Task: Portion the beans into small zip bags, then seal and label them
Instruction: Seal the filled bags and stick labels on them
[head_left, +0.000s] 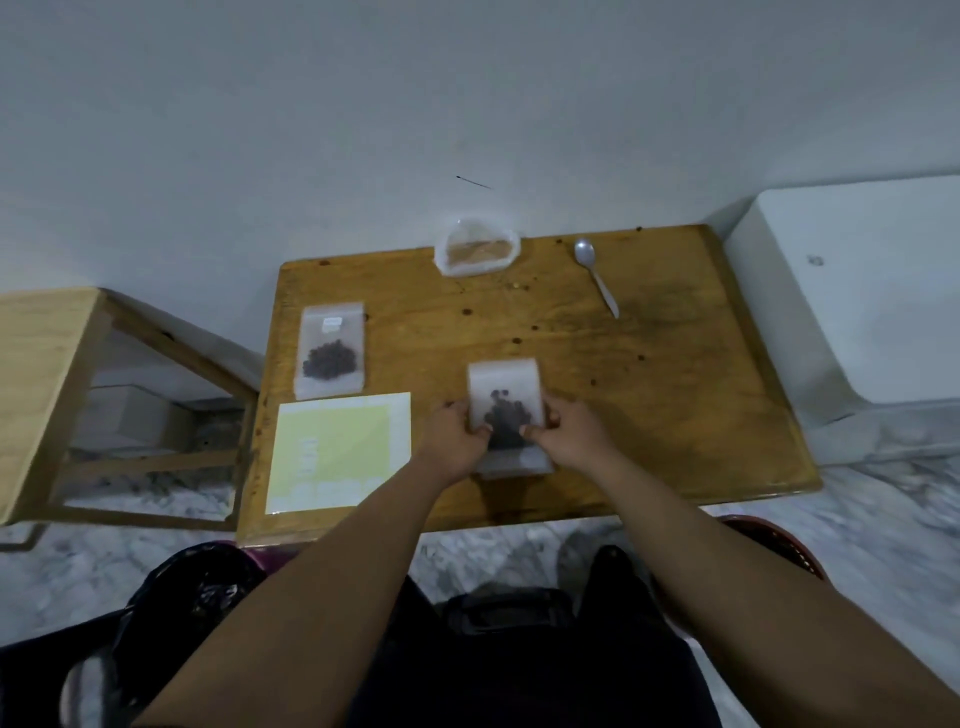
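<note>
Pinching a small clear bag (506, 387) from both sides: fingers (484, 429) of the left hand (457, 436) curled round its left edge with the thumb on the near face, those of the right hand (566, 434) likewise on the right edge. Holds a dark heap of beans (506, 423) low in its middle, right between the two thumbs. Hangs blurred over the near middle of the surface (665, 395), top end pointing away; cannot tell whether the zip is closed or whether the bottom edge touches the wood. Further left, well apart: a second bag (332, 348) lying flat, with dark beans in its lower half and a small white label (331, 324) near its top. Just in front of that, a pale yellow-green sheet (337, 452) with white margins, flat near the left front corner. At the back edge, against the wall, a crumpled clear pouch (477, 249) with tan-brown contents, too blurred to name. To its right, a spoon (597, 278), bowl toward the wall, handle slanting forward. Stray beans (466, 312) dotted across the wood between pouch and spoon. Beside the surface on the right, a white box (857, 296); on the left, a pale wooden frame (47, 384) on the marbled floor (883, 519).
</note>
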